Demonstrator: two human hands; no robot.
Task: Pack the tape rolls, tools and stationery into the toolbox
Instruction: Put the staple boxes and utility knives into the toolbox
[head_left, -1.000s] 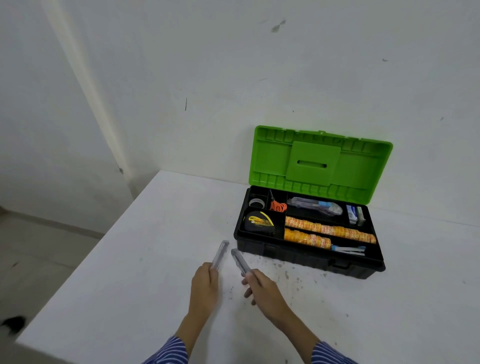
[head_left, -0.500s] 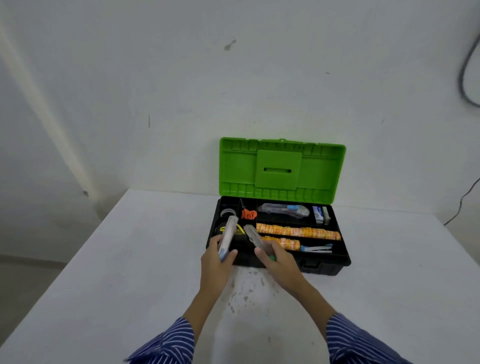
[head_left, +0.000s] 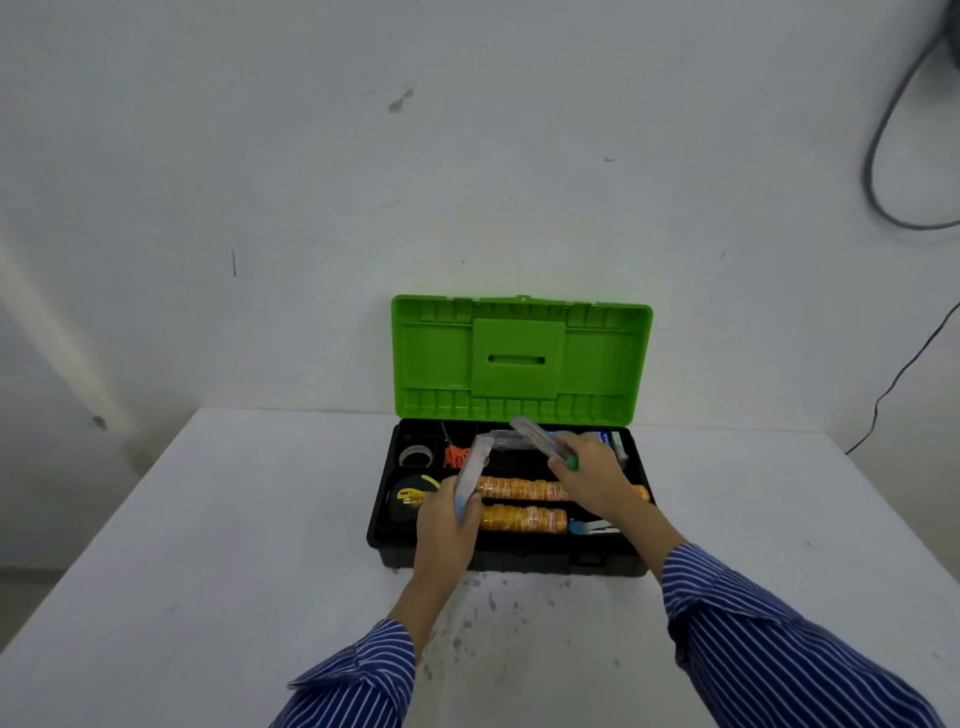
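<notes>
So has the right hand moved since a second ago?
Yes. The right hand, gripping a clear tool, went from the table in front of the toolbox to above its back compartments, toward the green lid.

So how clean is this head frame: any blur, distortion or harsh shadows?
Head view: soft, even light with no hard shadows; motion blur smears the clear items in the left hand and right hand; wide-angle distortion bows the cable and wall edges; the toolbox stays fairly sharp.

Your left hand (head_left: 445, 525) and right hand (head_left: 592, 474) each grip a clear tube over the open toolbox (head_left: 509, 556) at the tabletop's (head_left: 208, 545) far edge.
</notes>
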